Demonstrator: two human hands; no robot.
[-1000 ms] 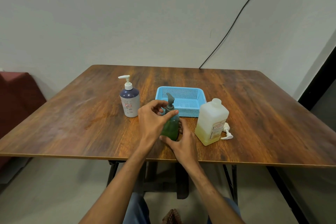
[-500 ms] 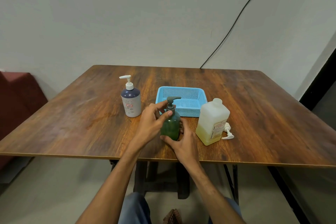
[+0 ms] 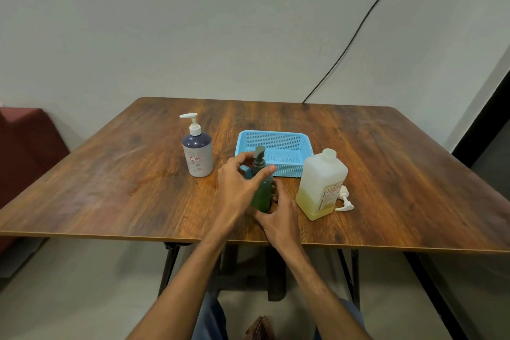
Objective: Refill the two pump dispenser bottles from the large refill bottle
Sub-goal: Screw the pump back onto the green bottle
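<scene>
**Left hand (image 3: 240, 183) on the pump of the green dispenser bottle (image 3: 262, 194): opening stage, no refill evident**

The left hand pinches the dark pump collar at the top of the green dispenser bottle, thumb on the near side and fingers curled round the far side. The right hand (image 3: 278, 215) grips the lower body of the same bottle and steadies it upright on the worktop (image 3: 110, 188), near the front edge.

Position of task items: the large refill bottle (image 3: 321, 185) stands just to the right of the hands, with yellowish liquid in roughly its lower third. Whether its neck is capped cannot be told. A loose white pump (image 3: 345, 200) lies on the worktop touching or just beside its right side. The second dispenser, a white-and-purple pump bottle (image 3: 197, 156), stands to the left with its pump fitted and no hand on it. A blue basket (image 3: 271, 134) sits behind the green bottle.

Assessment of progress: the pump of the green bottle is seated in its neck, so that bottle is judged not yet opened. The step in hand appears to be unscrewing that pump. No pouring is under way and neither dispenser shows signs of a completed refill. Outstanding items are removing the pump, pouring, refitting it, and then doing the same for the white-and-purple bottle.
</scene>
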